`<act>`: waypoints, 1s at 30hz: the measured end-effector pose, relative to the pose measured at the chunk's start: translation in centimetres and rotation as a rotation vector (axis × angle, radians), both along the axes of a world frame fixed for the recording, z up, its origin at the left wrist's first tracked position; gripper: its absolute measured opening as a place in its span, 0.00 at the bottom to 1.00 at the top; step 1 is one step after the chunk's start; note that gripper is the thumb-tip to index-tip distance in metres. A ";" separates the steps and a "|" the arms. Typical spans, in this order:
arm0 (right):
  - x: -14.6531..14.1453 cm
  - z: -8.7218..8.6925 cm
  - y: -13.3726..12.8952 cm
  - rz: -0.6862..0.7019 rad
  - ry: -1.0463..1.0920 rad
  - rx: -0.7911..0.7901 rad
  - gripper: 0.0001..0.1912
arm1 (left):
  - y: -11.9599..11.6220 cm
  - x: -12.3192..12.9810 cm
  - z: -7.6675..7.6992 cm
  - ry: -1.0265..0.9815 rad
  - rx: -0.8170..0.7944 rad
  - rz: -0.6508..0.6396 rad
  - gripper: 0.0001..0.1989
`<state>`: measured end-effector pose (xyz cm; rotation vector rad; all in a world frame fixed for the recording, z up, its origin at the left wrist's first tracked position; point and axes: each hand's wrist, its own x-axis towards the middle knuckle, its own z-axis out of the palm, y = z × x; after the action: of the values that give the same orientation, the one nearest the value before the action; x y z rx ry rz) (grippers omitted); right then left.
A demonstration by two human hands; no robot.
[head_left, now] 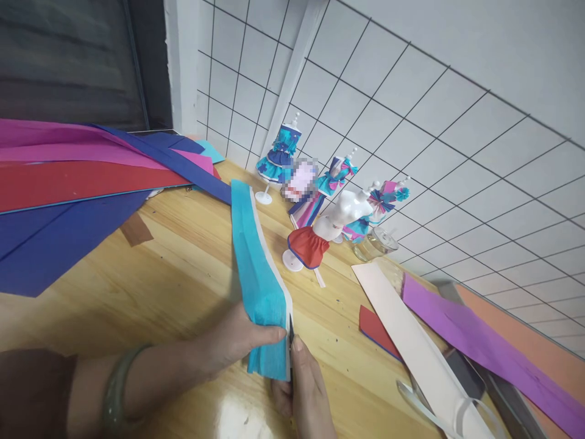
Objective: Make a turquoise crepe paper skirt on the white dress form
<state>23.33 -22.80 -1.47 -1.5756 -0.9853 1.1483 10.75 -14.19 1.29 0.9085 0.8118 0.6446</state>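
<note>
A long turquoise paper strip (253, 256) with a white band along its right edge runs up over the wooden table. My left hand (237, 335) grips its lower part, the thumb lying across the front near the white edge. Close beside it, my right hand (308, 390) is closed around scissors (291, 334); only a thin dark part of them shows at the white edge, and their handles are hidden by the fingers. Ahead stands a small white mannequin (338, 213) in a red skirt (308, 247) with a blue hem.
Several dressed mannequins, one in turquoise and blue (280, 152), stand by the tiled wall (411, 122). Pink, red and blue sheets (68, 231) cover the left side. On the right lie a white strip (397, 323), a purple strip (475, 335), a red piece (377, 329) and a glass jar (375, 244).
</note>
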 end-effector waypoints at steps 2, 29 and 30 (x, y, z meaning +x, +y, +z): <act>0.1 0.0 0.0 0.023 -0.004 -0.019 0.28 | 0.0 0.0 -0.2 0.001 0.005 0.004 0.12; 0.6 -1.6 -0.2 -0.022 -0.057 -0.028 0.27 | -0.1 0.1 -0.5 -0.014 -0.024 0.015 0.19; 0.6 -1.7 -0.2 -0.030 -0.055 -0.023 0.27 | -0.1 0.1 -0.4 -0.006 -0.023 0.008 0.18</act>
<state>23.94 -23.02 -3.14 -1.6427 -0.9843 1.1047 10.83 -14.31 0.86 0.8830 0.8161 0.6434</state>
